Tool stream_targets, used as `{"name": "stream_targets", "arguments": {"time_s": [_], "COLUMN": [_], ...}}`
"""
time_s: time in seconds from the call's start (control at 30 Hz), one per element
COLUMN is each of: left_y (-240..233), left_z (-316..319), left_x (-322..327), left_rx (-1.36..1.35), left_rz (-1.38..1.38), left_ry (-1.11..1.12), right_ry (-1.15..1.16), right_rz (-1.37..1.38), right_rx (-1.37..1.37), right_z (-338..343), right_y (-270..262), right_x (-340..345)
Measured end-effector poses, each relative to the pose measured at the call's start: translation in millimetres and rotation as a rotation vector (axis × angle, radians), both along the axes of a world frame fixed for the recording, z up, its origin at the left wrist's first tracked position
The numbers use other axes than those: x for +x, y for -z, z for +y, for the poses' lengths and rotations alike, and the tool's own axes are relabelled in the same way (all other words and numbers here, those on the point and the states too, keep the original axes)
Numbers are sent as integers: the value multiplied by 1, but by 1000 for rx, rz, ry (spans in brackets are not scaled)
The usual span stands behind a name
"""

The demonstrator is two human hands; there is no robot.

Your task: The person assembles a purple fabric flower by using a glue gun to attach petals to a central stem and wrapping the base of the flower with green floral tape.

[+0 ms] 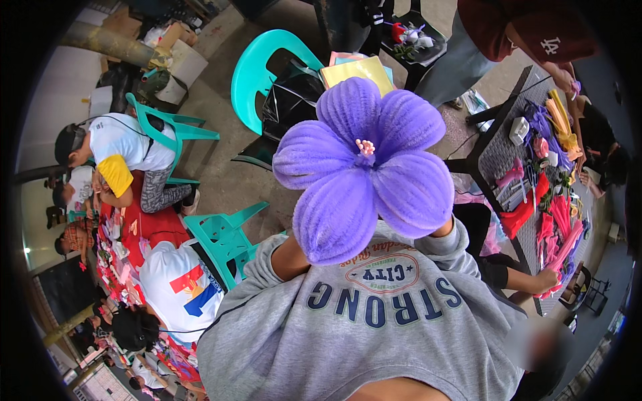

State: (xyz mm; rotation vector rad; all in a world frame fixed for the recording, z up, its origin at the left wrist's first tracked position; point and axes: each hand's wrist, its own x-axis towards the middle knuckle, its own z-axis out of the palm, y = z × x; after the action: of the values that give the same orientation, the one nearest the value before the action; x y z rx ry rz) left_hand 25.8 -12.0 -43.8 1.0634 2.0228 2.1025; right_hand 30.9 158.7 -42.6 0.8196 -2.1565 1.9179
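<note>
A large purple flower [368, 160] made of fuzzy chenille stems spans the middle of the view, raised in front of my chest. Its five rounded petals face the camera, and pale pink stamens [365, 147] stand at its centre. Both my forearms reach behind the flower, the left wrist [291, 258] under the lower left petal and the right wrist [444, 228] beside the lower right petal. The petals hide my fingers, so their grip and any stem are out of sight.
Green plastic chairs [241, 82] stand ahead and to the left; one carries black wrapping [293, 97] and coloured sheets [358, 75]. On the right, people work at a dark table [494, 155] with chenille stems. At left, people sit along a red-covered table [163, 225].
</note>
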Motion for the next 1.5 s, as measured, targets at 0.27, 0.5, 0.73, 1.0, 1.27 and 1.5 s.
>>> {"name": "stream_targets", "arguments": {"time_s": [0.27, 0.5, 0.73, 1.0, 1.27, 1.5], "left_y": [-5, -36, -38, -30, -25, -4], "left_z": [8, 19, 23, 19, 17, 9], "left_x": [-17, -29, -25, -23, -17, -10], "left_rx": [305, 400, 392, 483, -89, -203], "left_rz": [-304, -816, -915, -949, -389, 302], "left_ry": [185, 120, 108, 166, -167, -142], "right_ry": [31, 160, 61, 134, 116, -25], "right_rz": [-34, -432, -585, -492, -456, -447], "right_rx": [171, -306, -558, -558, -549, -457], "right_z": [-6, 1, -16, -24, -14, 7], "right_y": [-16, -19, -33, -31, -21, -10], "right_x": [5, -7, -21, -23, -23, -18]}}
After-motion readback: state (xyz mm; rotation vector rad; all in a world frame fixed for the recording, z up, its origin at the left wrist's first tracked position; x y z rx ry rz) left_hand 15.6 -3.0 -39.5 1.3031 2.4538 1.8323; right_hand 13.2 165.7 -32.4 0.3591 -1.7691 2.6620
